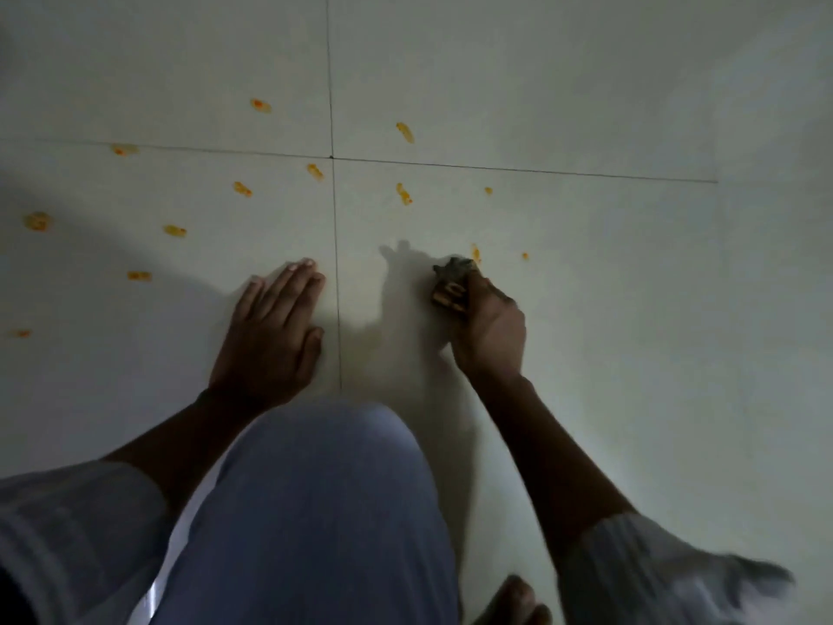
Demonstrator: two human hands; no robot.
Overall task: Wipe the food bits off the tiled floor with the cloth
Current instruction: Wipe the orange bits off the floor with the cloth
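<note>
Head camera looks steeply down, close over the tiled floor (pixel 586 106).

Food bits (pixel 405 194) lie scattered on the tiled floor (pixel 586 309) ahead and left of both hands.

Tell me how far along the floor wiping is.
Early on. The tile under the hands looks free of bits. The right hand holds the bunched cloth just short of an orange bit; the left hand rests flat. A dozen or so bits remain, mostly ahead and left.

dim | dark corners | soft focus | right sleeve (pixel 703 575) motion-blurred
</note>
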